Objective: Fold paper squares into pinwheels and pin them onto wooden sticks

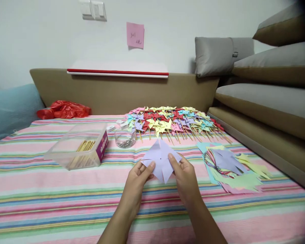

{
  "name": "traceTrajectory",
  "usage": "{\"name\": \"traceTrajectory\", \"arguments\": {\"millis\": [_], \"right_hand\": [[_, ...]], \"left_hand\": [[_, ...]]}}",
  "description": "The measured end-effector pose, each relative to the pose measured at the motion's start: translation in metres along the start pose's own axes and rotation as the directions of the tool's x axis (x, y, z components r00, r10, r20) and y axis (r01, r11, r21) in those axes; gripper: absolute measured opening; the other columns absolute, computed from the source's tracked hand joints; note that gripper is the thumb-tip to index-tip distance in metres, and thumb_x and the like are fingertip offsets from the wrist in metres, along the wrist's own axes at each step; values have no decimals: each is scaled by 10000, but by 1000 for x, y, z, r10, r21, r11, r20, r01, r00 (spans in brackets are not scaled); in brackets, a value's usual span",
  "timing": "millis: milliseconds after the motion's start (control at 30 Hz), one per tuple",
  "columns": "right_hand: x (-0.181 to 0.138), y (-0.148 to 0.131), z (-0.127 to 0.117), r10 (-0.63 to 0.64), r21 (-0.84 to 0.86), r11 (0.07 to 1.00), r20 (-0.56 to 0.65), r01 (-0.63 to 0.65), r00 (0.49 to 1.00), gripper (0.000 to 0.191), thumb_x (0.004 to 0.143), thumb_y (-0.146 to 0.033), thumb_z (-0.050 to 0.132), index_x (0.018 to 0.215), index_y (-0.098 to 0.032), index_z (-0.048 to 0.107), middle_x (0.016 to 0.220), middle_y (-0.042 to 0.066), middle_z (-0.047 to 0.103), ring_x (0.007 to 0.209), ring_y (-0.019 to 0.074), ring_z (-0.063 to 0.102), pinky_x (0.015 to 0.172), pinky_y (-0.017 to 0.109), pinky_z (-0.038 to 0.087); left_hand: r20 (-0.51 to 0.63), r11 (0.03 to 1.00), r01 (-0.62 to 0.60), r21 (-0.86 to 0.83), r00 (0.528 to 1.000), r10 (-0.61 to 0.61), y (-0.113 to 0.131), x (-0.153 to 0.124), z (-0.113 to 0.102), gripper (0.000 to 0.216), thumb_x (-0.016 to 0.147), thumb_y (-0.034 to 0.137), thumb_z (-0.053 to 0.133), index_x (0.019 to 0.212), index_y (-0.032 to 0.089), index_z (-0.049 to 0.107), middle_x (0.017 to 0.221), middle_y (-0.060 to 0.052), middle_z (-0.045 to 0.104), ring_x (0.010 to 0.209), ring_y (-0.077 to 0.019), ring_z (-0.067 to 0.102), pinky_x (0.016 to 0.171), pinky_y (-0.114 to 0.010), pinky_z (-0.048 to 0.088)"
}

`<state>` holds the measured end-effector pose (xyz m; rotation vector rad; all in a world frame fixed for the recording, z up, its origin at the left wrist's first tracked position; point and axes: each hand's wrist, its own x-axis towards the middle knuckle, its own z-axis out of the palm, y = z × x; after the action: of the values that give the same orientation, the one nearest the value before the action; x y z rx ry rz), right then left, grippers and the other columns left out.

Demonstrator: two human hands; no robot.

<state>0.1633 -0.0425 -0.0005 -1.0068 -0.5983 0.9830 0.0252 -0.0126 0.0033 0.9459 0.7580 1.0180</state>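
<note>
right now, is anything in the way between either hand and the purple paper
Nothing visible is: the left hand and the right hand both hold the purple paper directly, one at each side.

You hold one pale purple paper square [159, 151] in front of you — turned corner-up like a diamond, gripped at both sides. Its blades lie unfolded; cuts run inward from the left and bottom corners, and a small dark dot marks the centre.
</note>
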Motion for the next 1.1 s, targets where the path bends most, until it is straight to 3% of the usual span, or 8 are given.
{"name": "traceTrajectory", "arguments": {"millis": [167, 333, 500, 700, 800, 933, 1000, 1100], "right_hand": [[2, 11, 7, -10, -51, 999, 49, 12, 999, 421, 772, -511, 785, 1043, -193, 738, 845, 44, 778, 761, 230, 710, 701, 338, 557], [-1, 10, 6, 8, -134, 991, 110, 7, 994, 365, 773, -482, 786, 990, -190, 753, 830, 38, 764, 766, 211, 685, 729, 329, 540], [-3, 12, 5, -3, -100, 995, 112, 15, 994, 347, 767, -441, 801, 1000, -195, 723, 919, 52, 776, 841, 211, 706, 790, 334, 556], [-6, 14, 4, -121, -179, 974, 101, 138, 987, 530, 834, -400, 727, 1303, -254, 526, 993, 63, 748, 837, 224, 722, 740, 349, 570], [-8, 14, 0, -277, -282, 896, 248, 342, 928, 418, 912, -276, 587, 1323, -294, 511, 1247, 99, 656, 1095, 240, 670, 891, 396, 552], [-10, 12, -6, -396, -510, 628, 442, 588, 805, 282, 864, -146, 595, 1091, -278, 699, 1507, 98, 429, 1420, 284, 423, 1157, 496, 360], [-10, 11, -5, -405, -553, 562, 464, 615, 787, 211, 841, -175, 670, 1014, -270, 742, 1512, 102, 414, 1433, 298, 404, 1184, 508, 320], [-9, 11, -3, -407, -562, 582, 423, 587, 809, 102, 852, -254, 712, 938, -267, 767, 1462, 107, 475, 1392, 294, 456, 1175, 503, 336]], "left_hand": [[-137, 991, -20, -136, 991, 2, -2, 4, -1, 456, 719, 308, 874, 1124, 160, 726, 1029, -85, 767, 900, -189, 699, 762, -253, 536], [-240, 982, -100, -160, 969, 59, -2, 4, -2, 421, 719, 314, 866, 1090, 156, 745, 1069, -83, 770, 950, -201, 700, 784, -266, 544], [-186, 993, -113, -35, 977, 105, 0, 2, -1, 425, 732, 355, 858, 1087, 153, 739, 1061, -87, 779, 933, -208, 707, 783, -283, 549], [-217, 993, -115, 11, 969, 114, -2, 2, -4, 490, 716, 357, 868, 1127, 134, 725, 1031, -101, 786, 938, -234, 722, 813, -322, 558], [-262, 990, -140, 3, 955, 135, -4, 3, -7, 552, 704, 373, 873, 1174, 135, 708, 1059, -111, 780, 918, -231, 723, 794, -319, 553], [-247, 987, -157, 8, 957, 155, -3, 5, -10, 510, 728, 390, 855, 1149, 134, 720, 1037, -105, 779, 918, -222, 715, 796, -308, 544], [-221, 988, -155, 12, 963, 154, -2, 5, -9, 466, 754, 382, 838, 1138, 143, 725, 1015, -88, 781, 914, -207, 710, 801, -293, 539], [-182, 988, -151, 18, 972, 151, -2, 4, -8, 437, 798, 378, 803, 1162, 154, 715, 1001, -74, 780, 887, -187, 703, 804, -281, 532]]}}
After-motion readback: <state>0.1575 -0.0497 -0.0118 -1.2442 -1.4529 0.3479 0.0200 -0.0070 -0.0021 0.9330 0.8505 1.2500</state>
